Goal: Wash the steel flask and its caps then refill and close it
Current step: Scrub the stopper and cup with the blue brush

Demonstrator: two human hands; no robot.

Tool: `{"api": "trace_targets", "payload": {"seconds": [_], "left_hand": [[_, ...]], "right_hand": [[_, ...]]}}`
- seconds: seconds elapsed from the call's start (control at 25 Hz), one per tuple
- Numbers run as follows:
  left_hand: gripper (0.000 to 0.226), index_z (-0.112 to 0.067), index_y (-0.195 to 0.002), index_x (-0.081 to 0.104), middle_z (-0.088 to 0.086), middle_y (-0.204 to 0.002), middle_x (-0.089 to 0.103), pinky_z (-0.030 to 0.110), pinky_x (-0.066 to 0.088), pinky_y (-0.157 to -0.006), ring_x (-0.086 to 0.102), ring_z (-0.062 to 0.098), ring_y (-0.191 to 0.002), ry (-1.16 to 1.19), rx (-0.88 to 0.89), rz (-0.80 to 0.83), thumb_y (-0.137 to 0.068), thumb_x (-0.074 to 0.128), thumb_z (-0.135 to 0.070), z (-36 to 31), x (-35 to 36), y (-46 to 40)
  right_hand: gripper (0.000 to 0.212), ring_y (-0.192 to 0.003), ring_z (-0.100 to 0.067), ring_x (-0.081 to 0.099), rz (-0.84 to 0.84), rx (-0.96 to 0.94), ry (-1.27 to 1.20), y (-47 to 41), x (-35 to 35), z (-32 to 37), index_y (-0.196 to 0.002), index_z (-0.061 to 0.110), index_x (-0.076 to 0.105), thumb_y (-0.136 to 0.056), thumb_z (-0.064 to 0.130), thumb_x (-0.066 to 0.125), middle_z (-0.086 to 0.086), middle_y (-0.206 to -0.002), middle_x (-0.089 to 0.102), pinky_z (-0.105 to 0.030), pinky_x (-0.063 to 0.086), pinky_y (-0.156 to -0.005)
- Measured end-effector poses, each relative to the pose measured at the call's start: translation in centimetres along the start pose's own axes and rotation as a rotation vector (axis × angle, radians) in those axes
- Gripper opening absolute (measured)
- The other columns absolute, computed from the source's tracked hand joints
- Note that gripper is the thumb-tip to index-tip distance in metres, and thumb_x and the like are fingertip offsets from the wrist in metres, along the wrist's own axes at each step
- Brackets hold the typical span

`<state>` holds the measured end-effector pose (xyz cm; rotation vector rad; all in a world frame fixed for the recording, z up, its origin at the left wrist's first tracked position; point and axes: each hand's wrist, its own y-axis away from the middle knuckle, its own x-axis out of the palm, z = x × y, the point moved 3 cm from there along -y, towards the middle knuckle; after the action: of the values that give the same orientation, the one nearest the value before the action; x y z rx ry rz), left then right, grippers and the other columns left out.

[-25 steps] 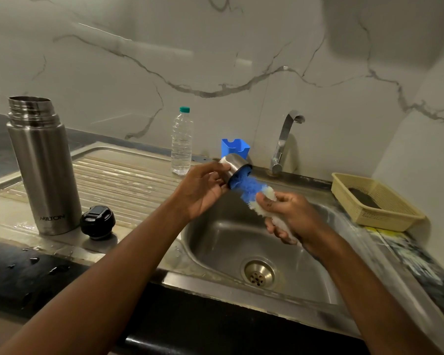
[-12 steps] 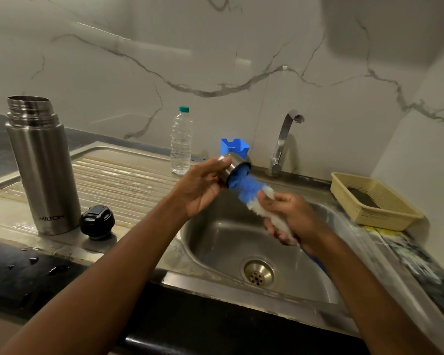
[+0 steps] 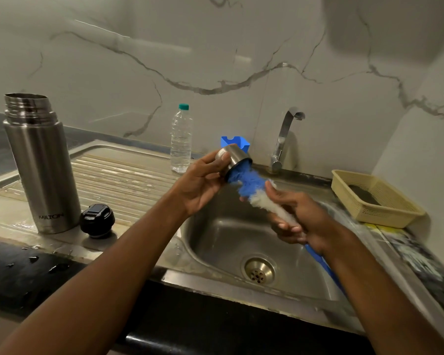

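In the middle of the frame, the steel cap [image 3: 233, 158] is held by the left hand [image 3: 203, 183], its open mouth tipped down over the sink [image 3: 231, 237], likely so drips fall in. The brush [image 3: 251, 187] is gripped by the right hand [image 3: 300, 216], and its blue bristles are pushed into the cap to scrub inside. At the left, the open steel flask [image 3: 40, 162] is stood upright on the draining board [image 3: 123, 175], with the black cap [image 3: 97, 220] just beside it, probably waiting.
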<state>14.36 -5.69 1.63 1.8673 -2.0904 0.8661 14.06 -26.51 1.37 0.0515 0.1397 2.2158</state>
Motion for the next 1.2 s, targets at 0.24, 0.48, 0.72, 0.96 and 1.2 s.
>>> {"api": "trace_targets", "payload": {"seconds": [0.24,0.48,0.72,0.96,1.2], "left_hand": [[0.013,-0.007,-0.101,0.067,0.005,-0.091,0.074,0.032,0.061,-0.089,0.071,0.018,-0.095,-0.058,-0.009,-0.082,-0.102,0.055,-0.013,0.8,-1.0,-0.4],[0.022,-0.006,-0.114,0.068,0.006,-0.097,0.070,0.029,0.056,-0.089,0.064,0.015,-0.095,-0.038,0.006,0.043,-0.106,0.048,-0.013,0.6,-0.6,-0.4],[0.025,-0.003,-0.118,0.066,0.016,-0.108,0.068,0.036,0.059,-0.095,0.063,0.030,-0.109,-0.099,-0.014,-0.029,-0.097,0.062,-0.016,1.3,-1.1,-0.7],[0.035,0.001,-0.108,0.067,0.018,-0.107,0.070,0.050,0.058,-0.097,0.072,0.037,-0.109,-0.004,-0.030,-0.385,-0.086,0.080,-0.023,1.4,-3.1,-0.8],[0.047,-0.004,-0.107,0.063,0.019,-0.109,0.064,0.053,0.059,-0.094,0.066,0.038,-0.117,0.123,-0.026,-0.373,-0.072,0.083,-0.027,1.0,-3.9,-0.8]], "right_hand": [[0.060,-0.048,-0.007,0.045,-0.627,-0.640,1.475,-1.1,-0.8,0.3,-0.148,0.033,0.050,-0.093,0.038,0.073,0.005,-0.062,0.056,-0.024,0.039,-0.048],[0.063,-0.029,-0.008,0.032,0.086,0.025,0.027,-0.7,-0.3,0.0,-0.125,0.005,0.067,-0.098,0.057,0.045,-0.008,-0.049,0.047,-0.020,0.023,-0.031],[0.052,-0.049,-0.009,0.052,-0.341,-0.377,0.978,-1.4,-2.0,0.0,-0.136,0.023,0.063,-0.095,0.055,0.062,0.002,-0.067,0.062,-0.027,0.043,-0.048],[0.057,-0.070,-0.014,0.059,-0.520,-0.510,1.278,-1.8,-2.6,0.3,-0.143,0.032,0.058,-0.093,0.056,0.066,0.001,-0.087,0.072,-0.029,0.042,-0.063],[0.033,-0.047,-0.016,0.058,-0.503,-0.439,0.647,-0.8,-3.6,0.3,-0.098,0.023,0.066,-0.095,0.055,0.058,-0.005,-0.067,0.070,-0.026,0.049,-0.048]]}}
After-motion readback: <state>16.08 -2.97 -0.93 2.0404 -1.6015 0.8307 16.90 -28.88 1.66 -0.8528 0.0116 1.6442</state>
